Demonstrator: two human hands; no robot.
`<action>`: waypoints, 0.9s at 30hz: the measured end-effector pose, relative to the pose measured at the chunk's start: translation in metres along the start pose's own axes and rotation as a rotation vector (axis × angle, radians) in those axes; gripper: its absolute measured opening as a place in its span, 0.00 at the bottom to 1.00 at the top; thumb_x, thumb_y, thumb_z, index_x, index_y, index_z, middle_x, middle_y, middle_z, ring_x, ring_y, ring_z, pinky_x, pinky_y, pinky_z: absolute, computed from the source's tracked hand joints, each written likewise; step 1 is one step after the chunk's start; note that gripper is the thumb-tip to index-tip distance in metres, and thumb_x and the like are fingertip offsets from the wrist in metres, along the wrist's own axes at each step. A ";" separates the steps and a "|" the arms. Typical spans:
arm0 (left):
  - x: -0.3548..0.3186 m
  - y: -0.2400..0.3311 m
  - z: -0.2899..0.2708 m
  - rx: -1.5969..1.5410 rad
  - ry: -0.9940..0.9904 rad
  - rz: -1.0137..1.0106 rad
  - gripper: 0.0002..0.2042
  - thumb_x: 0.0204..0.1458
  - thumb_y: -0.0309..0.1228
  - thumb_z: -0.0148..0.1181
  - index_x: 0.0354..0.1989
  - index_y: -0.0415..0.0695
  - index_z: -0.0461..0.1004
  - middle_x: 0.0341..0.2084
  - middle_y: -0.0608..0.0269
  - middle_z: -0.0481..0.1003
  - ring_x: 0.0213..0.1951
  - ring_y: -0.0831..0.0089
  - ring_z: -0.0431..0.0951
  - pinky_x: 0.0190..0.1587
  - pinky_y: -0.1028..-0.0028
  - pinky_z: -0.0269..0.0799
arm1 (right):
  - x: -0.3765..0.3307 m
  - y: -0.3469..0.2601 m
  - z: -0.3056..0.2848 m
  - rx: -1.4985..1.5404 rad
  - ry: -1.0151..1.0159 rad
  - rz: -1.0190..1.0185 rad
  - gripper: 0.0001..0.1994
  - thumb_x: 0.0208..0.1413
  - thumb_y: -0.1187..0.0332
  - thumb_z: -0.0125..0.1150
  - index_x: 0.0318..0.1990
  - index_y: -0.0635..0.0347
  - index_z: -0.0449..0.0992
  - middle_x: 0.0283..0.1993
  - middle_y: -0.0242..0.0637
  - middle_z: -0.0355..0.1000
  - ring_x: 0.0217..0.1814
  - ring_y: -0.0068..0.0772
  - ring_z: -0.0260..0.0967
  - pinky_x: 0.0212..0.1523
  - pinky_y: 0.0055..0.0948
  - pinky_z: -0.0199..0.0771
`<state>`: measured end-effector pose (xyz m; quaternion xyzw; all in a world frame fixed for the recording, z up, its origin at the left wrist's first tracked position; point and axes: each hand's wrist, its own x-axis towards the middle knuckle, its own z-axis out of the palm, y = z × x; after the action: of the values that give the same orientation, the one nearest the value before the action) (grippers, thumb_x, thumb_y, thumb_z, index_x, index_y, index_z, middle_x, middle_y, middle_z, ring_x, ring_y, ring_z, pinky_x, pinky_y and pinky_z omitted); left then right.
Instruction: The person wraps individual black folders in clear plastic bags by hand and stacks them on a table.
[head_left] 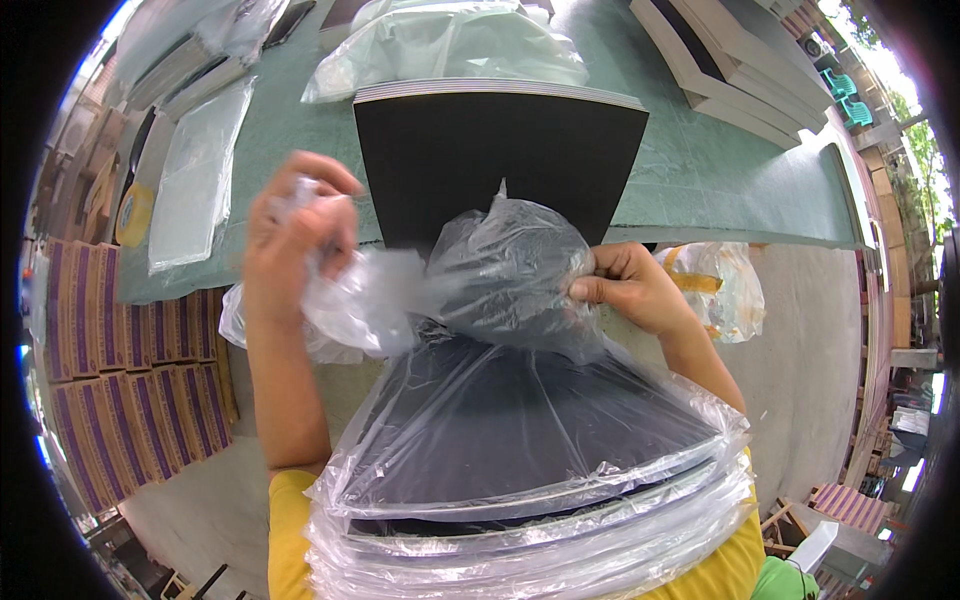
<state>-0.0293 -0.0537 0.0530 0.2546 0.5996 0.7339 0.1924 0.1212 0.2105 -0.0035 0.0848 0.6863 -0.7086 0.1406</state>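
Nearest me: dark flat panels (530,430) under glossy, creased plastic, against my yellow shirt (292,535); layers too many to count. Left hand (305,235) raised, forearm near upright, blurred, fingers curled round crumpled film (370,300). Right hand (635,285) lower, forearm slanting inward, thumb and fingers pinching the side of a puffed, thin clear bag (515,270). Bag sits between both hands, before one smooth black stack (500,150), pale-edged, on the green table (720,190). One yellow tape roll (134,216) far left.

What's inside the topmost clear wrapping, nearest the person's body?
A dark flat panel shows through the clear wrapping. Crumpled plastic covers its far end, which can't be seen.
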 end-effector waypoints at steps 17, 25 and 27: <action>-0.008 -0.050 -0.059 0.795 0.084 -0.176 0.05 0.42 0.28 0.55 0.24 0.40 0.72 0.19 0.66 0.70 0.24 0.81 0.69 0.27 0.80 0.64 | 0.019 -0.003 0.022 0.608 0.013 -0.217 0.18 0.51 0.53 0.51 0.18 0.57 0.66 0.17 0.27 0.59 0.18 0.17 0.53 0.22 0.17 0.56; -0.011 -0.018 0.061 0.685 -0.450 0.346 0.15 0.39 0.32 0.63 0.34 0.40 0.67 0.28 0.54 0.73 0.30 0.60 0.74 0.33 0.69 0.68 | 0.010 -0.049 0.026 -0.266 0.228 -0.705 0.10 0.37 0.68 0.67 0.25 0.63 0.72 0.36 0.38 0.65 0.37 0.24 0.61 0.36 0.20 0.60; -0.011 -0.025 0.069 0.609 -0.776 0.139 0.12 0.43 0.33 0.60 0.32 0.38 0.70 0.16 0.62 0.72 0.18 0.67 0.71 0.24 0.71 0.65 | 0.009 -0.070 0.032 -0.115 0.292 -0.836 0.13 0.35 0.69 0.68 0.29 0.62 0.72 0.40 0.40 0.66 0.42 0.28 0.62 0.41 0.23 0.61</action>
<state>0.0205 -0.0007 0.0375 0.5929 0.6527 0.3875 0.2689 0.0928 0.1791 0.0612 -0.1087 0.7124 -0.6459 -0.2519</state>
